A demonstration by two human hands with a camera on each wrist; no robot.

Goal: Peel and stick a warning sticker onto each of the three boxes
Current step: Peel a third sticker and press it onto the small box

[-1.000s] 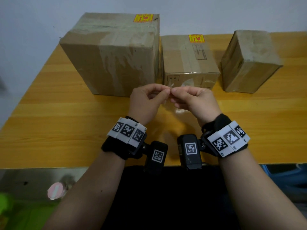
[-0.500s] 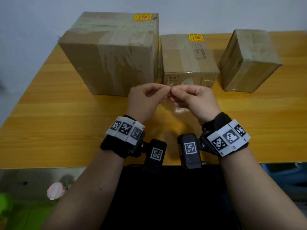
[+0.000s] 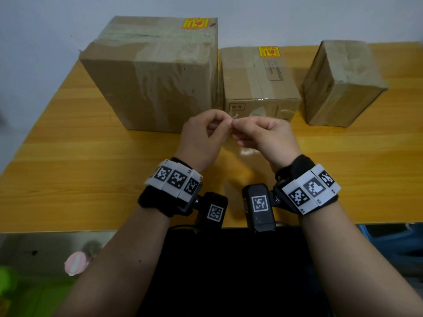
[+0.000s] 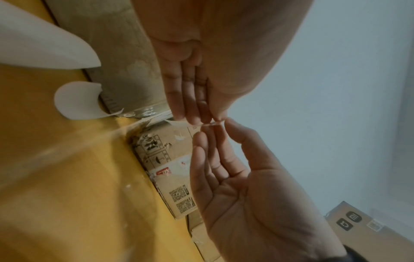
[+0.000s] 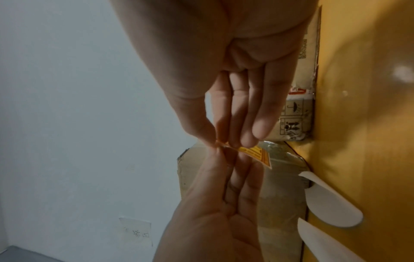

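Here the left hand (image 3: 201, 138) and right hand (image 3: 267, 138) meet fingertip to fingertip above the worktop (image 3: 68, 170), both pinching one small yellow warning sticker (image 5: 255, 153) just before the middle cardboard box (image 3: 258, 88)

A small yellow sticker (image 5: 254, 153) is pinched between the fingers (image 5: 261, 124) of the right hand (image 5: 241, 74), reaching from above, and those of the left hand (image 5: 215, 209), reaching from below. Cardboard boxes (image 5: 280, 195) are seen behind on the orange worktop (image 5: 363, 124), with white curled paper pieces (image 5: 331, 207) lying beside them.
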